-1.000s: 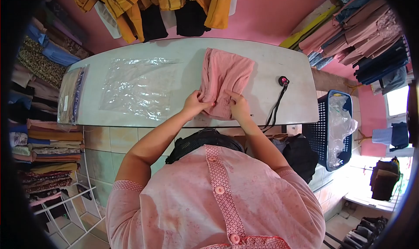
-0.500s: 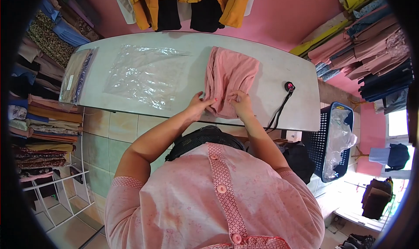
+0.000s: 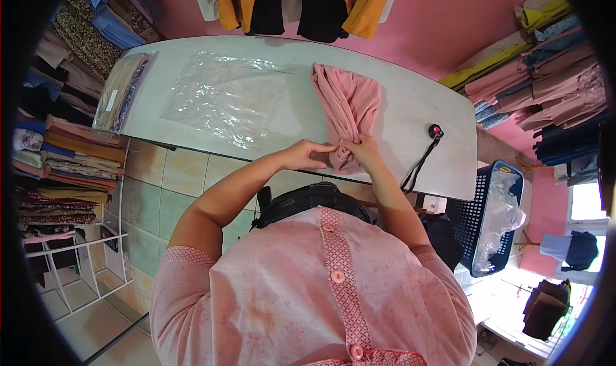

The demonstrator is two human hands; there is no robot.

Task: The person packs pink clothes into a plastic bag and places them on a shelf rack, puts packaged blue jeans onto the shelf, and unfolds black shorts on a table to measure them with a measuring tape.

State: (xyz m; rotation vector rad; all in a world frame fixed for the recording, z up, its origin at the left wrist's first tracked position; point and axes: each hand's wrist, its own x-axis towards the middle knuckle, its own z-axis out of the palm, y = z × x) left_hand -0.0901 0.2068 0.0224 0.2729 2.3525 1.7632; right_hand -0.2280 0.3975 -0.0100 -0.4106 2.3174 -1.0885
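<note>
A pink ribbed cloth garment [image 3: 351, 100] lies on the table, folded into a long bundle with its near end narrowed and creased. My right hand [image 3: 366, 153] pinches the near end of this cloth between its fingers. Just left of it, my left hand [image 3: 303, 155] has thumb and fingers spread apart, one fingertip touching the cloth's near edge beside my right fingers. Part of the near end is covered by my right hand.
Clear plastic bags [image 3: 221, 100] lie flat on the white table [image 3: 410, 109]. At its left end sits a packaged folded garment [image 3: 120, 93]. A black-strapped pink-and-black device [image 3: 436, 132] rests to the right. Beyond stands a blue basket [image 3: 471, 215] holding plastic. Clothes racks flank both sides.
The cloth's near left side has been drawn inward to the right, narrowing that end. My left hand has opened from its left edge. The whole view has shifted slightly.
</note>
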